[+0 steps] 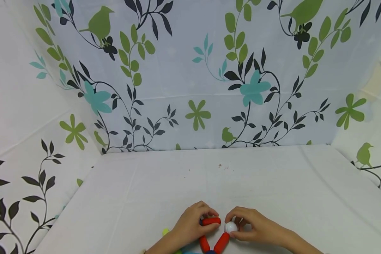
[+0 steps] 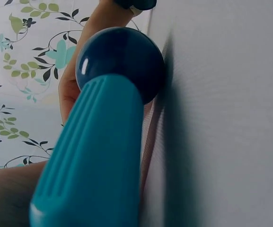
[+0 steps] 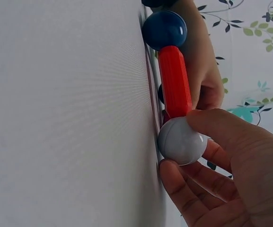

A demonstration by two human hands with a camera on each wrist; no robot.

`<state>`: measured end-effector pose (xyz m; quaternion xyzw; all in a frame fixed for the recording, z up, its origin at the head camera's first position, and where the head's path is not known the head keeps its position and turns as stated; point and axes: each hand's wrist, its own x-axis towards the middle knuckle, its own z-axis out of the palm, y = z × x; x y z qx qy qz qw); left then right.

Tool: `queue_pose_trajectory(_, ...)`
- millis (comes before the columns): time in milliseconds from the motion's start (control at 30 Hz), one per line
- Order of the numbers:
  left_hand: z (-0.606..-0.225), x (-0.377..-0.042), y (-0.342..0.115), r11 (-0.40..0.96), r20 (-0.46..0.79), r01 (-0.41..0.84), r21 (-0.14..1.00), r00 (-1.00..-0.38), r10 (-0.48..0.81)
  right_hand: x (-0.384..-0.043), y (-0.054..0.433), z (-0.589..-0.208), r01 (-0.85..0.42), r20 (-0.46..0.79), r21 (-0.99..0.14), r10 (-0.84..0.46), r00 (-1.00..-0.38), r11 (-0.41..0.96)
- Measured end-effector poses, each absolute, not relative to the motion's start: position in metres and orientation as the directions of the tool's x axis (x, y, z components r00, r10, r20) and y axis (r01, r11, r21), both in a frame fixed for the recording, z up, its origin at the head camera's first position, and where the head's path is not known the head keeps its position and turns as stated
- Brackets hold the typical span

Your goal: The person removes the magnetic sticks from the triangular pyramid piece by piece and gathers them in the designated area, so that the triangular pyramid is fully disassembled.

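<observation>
In the head view my left hand (image 1: 190, 222) holds a red magnetic rod (image 1: 211, 221) between thumb and fingers, with a dark ball partly hidden at its inner end. My right hand (image 1: 252, 225) pinches a white ball (image 1: 230, 227). A second red rod (image 1: 222, 242) runs from that ball to a dark blue ball (image 1: 211, 252) at the bottom edge, where a third red rod (image 1: 204, 244) also meets. From the right wrist, thumb and fingertips are seen round the white ball (image 3: 181, 141), touching the red rod (image 3: 175, 81) that ends at the blue ball (image 3: 164, 30).
A teal rod (image 2: 91, 156) with a dark blue ball (image 2: 122, 61) fills the left wrist view. Beside the left forearm shows a yellow-green piece (image 1: 165, 231), partly hidden. The white tabletop (image 1: 165, 187) ends at a leaf-patterned cloth (image 1: 177, 70) behind and at both sides.
</observation>
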<state>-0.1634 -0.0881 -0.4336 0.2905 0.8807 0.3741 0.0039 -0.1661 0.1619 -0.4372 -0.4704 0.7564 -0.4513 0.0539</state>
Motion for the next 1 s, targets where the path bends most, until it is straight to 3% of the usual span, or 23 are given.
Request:
queue_pose_trajectory(267, -0.427, -0.156, -0.083, 0.518, 0.374, 0.647, 0.56, -0.755, 0.539, -0.166, 0.161, -0.437, -0.683, 0.369, -0.718, -0.759, -0.536, 0.134)
queue_pose_trajectory(567, -0.426, -0.148, -0.08, 0.515, 0.348, 0.718, 0.468, -0.686, 0.64, -0.166, 0.16, -0.435, -0.703, 0.4, -0.704, -0.759, -0.514, 0.104)
queue_pose_trajectory(700, -0.427, -0.147, -0.08, 0.535, 0.334, 0.728, 0.429, -0.678, 0.654, -0.167, 0.161, -0.437, -0.711, 0.407, -0.695, -0.757, -0.511, 0.106)
queue_pose_trajectory(1000, -0.429, -0.145, -0.079, 0.529, 0.321, 0.708, 0.468, -0.694, 0.644, -0.167, 0.16, -0.439, -0.716, 0.426, -0.692, -0.749, -0.507, 0.091)
